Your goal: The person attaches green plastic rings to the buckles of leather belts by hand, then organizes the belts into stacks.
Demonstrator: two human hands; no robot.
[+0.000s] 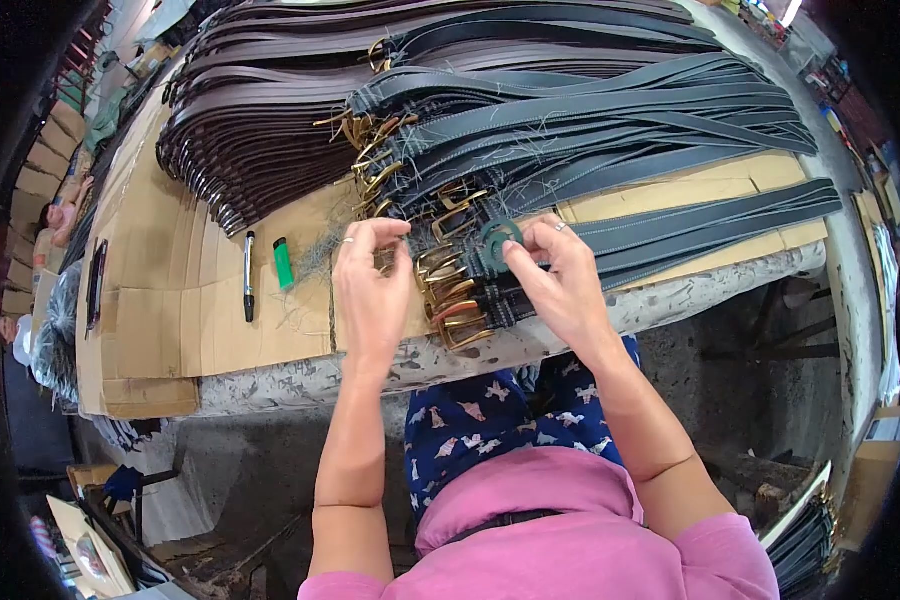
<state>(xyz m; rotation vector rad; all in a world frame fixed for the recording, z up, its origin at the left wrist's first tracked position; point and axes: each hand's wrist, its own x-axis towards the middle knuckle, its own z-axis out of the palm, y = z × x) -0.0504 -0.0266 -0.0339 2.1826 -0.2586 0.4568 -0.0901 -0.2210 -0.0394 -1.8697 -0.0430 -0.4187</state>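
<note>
Both my hands are raised over the front edge of a table covered with cardboard. My right hand [553,265] has thumb and fingers closed on a small dark green ring-shaped tool [498,243]. To its left, my left hand [375,275] is pinched, thumb close to the fingertips; what lies between them is too small to make out. Under and between the hands are gold buckles [455,300] of dark belts [660,235]. More dark belts [570,120] with loose thread ends lie behind, their buckles toward the left.
Brown belts [260,110] are stacked at the back left. A black-and-white marker [249,275] and a green lighter [284,264] lie on the cardboard [210,320], beside a tangle of threads [322,250]. Another person [62,212] is at the far left.
</note>
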